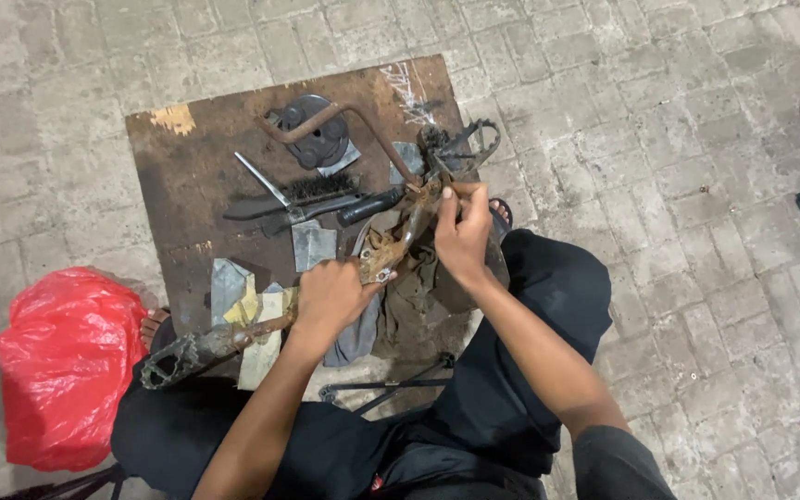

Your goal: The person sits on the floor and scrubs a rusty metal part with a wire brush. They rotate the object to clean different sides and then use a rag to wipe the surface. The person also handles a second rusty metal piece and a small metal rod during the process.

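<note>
The left hand (326, 296) grips the middle of a rusty footrest bar (391, 245), which spans between both hands. The right hand (462, 231) pinches its upper end. Beyond them lies a brush (312, 196) on a brown board (187, 176).

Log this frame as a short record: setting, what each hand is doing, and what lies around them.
Setting: a person sits on a paved brick floor over a brown wooden board.
Left hand: grips the middle of a rusty footrest bar.
Right hand: pinches the bar's upper end, near the far foot peg.
On the board: wire brush, metal disc, grey sandpaper pieces.
Under the bar: dirty rag.
Left side: red plastic bag.
</note>
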